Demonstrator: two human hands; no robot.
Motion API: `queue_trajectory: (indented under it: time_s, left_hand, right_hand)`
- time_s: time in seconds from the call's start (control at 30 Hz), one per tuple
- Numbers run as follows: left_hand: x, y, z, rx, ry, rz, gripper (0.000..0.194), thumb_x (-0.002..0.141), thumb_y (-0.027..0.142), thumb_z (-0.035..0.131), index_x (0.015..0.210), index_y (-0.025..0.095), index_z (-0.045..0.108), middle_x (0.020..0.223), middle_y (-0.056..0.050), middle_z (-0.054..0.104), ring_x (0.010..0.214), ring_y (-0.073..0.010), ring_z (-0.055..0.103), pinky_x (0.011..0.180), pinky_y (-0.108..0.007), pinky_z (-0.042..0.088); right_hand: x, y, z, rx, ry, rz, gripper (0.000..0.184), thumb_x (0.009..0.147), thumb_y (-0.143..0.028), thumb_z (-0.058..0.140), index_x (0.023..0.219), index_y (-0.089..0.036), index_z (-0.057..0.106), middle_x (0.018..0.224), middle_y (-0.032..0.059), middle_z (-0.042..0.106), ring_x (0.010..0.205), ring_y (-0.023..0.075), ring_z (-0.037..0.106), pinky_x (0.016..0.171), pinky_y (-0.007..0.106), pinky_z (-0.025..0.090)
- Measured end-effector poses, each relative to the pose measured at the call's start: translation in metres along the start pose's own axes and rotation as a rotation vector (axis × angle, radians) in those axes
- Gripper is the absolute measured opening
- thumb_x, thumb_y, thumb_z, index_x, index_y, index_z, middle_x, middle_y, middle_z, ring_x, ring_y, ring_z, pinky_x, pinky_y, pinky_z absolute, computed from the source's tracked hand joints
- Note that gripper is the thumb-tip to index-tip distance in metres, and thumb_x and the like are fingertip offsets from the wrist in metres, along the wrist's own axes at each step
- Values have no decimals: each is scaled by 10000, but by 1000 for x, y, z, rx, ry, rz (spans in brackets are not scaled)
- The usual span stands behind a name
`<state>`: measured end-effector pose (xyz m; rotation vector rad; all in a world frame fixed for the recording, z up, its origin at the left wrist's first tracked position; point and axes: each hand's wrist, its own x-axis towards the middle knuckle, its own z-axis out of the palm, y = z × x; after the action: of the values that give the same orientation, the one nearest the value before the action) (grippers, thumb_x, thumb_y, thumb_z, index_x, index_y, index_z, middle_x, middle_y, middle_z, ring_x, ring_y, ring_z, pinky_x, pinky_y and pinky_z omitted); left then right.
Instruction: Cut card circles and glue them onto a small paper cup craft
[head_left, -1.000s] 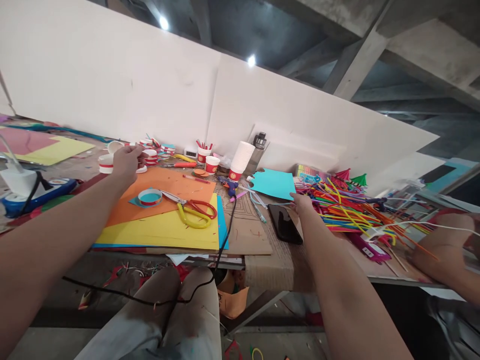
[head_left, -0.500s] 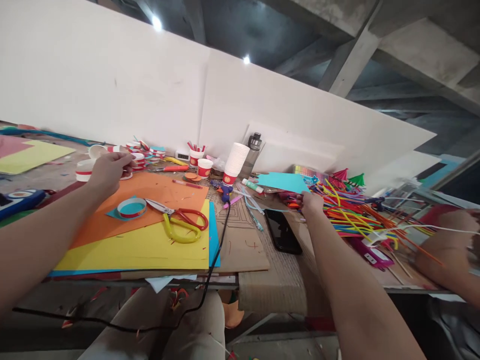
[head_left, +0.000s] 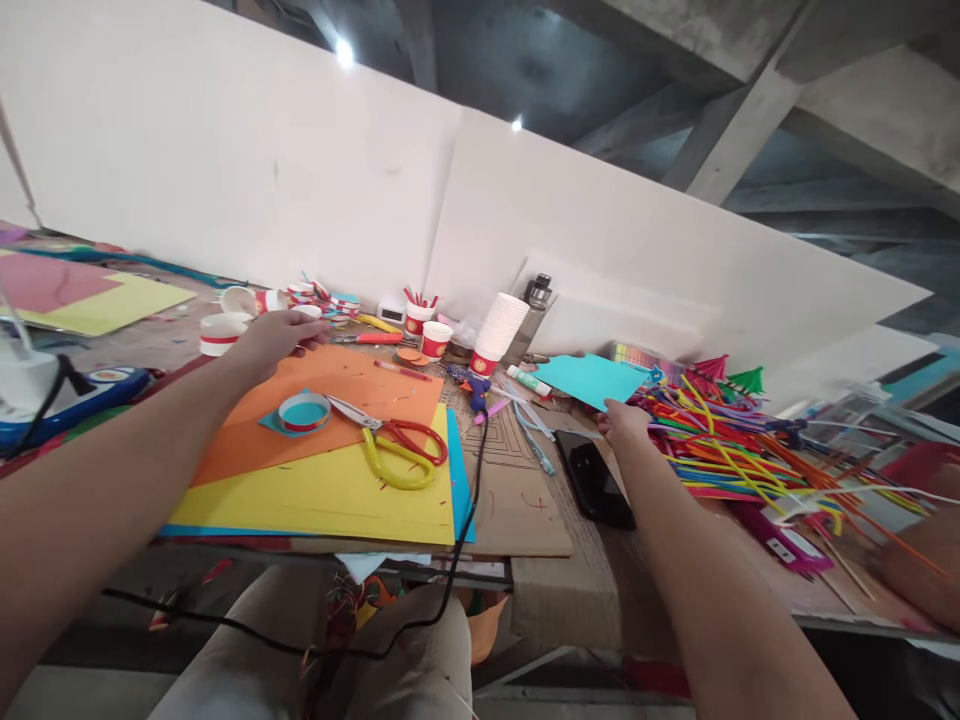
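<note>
My right hand point(head_left: 628, 425) pinches the near corner of a turquoise sheet of paper point(head_left: 589, 377), just beyond the black phone point(head_left: 595, 480). Over the far edge of the orange paper point(head_left: 360, 375) is my left hand point(head_left: 283, 338), its fingers curled together beside cut cup rings point(head_left: 223, 330); whatever is between them is hidden. On the orange paper lies a ring with a turquoise base point(head_left: 304, 412). Scissors with red and yellow handles point(head_left: 401, 450) lie across the orange and yellow paper point(head_left: 322, 495).
Stacked paper cups point(head_left: 499, 335), a bottle point(head_left: 531, 318) and a blue glue gun point(head_left: 477, 390) with a black cable stand or lie at the back. Colourful pipe cleaners point(head_left: 720, 440) spread on the right, near another person's arm point(head_left: 922, 565). A power strip point(head_left: 97, 395) is at left.
The turquoise sheet, pinched by my right hand, has swung lower and right, exposing a glue stick. My left hand has shifted right, away from the cup rings. The camera view has swayed.
</note>
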<state>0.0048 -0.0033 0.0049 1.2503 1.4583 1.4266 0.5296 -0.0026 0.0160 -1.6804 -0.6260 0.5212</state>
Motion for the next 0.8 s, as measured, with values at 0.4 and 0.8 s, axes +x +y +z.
queue_trajectory:
  time_s: [0.4,0.8]
  left_hand:
    - [-9,11,10,-90,-104,233,253,800,283,627,586,150,608,595,-24,585,481,-78,399,487,-248,276]
    - [-6,11,11,-134,-141,186,380,890,340,550,590,132,659,588,-68,616,540,-112,498,526,-248,369]
  right_hand:
    - [-189,-52,126,500,-617,-266,277,857,-434,682,805,-177,594,566,-76,487,424,37,385,386,152,326]
    - [-261,-11,146,-132,-921,-833,397,948,-519,473,789,-188,624,659,-8,589,585,114,546,579,233,424]
